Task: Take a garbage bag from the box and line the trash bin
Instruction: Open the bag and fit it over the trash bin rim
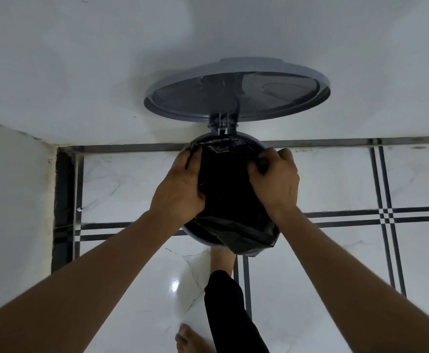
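Bare foot [186, 338] on pale tile; above it, left hand [180, 189] and right hand [275, 182], each pinching the black garbage bag [227, 200] across the trash bin [256, 143], lid [236, 93] raised; near hem unfolded, draped toward right hand.

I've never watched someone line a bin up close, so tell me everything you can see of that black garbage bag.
The garbage bag is thin, glossy black plastic, crinkled and creased. It sits in the mouth of the round grey trash bin, whose lid stands open behind. Its far edge already lies over the back rim near the hinge. The left hand and right hand each grip a side and spread it open. A loose fold hangs over the near rim, not yet tucked. Its inside looks dark; depth cannot be judged.
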`<action>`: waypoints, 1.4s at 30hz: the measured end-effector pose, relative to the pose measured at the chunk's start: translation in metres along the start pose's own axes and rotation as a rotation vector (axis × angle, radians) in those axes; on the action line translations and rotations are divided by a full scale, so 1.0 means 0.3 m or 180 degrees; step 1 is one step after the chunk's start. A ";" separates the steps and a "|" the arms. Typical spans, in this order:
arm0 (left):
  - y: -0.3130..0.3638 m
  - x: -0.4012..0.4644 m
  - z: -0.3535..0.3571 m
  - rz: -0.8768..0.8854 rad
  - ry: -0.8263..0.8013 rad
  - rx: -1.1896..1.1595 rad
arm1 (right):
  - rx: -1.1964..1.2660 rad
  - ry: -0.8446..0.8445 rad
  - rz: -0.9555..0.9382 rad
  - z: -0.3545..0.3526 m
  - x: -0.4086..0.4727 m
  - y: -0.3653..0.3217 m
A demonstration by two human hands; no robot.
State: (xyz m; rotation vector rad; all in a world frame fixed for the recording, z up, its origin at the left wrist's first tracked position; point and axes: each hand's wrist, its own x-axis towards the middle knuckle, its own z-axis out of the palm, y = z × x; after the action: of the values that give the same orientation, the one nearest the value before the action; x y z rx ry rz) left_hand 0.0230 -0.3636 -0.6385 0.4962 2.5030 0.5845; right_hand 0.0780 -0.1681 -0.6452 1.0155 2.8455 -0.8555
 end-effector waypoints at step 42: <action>-0.123 0.184 -0.121 0.0285 0.0195 -0.0296 | -0.0257 -0.1136 -0.0587 -0.149 0.202 0.033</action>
State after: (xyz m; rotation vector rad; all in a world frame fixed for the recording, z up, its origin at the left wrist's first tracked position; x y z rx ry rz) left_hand -0.0498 -0.3807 -0.6508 0.5650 2.5077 0.7577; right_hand 0.0437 -0.1039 -0.6227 0.5325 2.6661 -0.8270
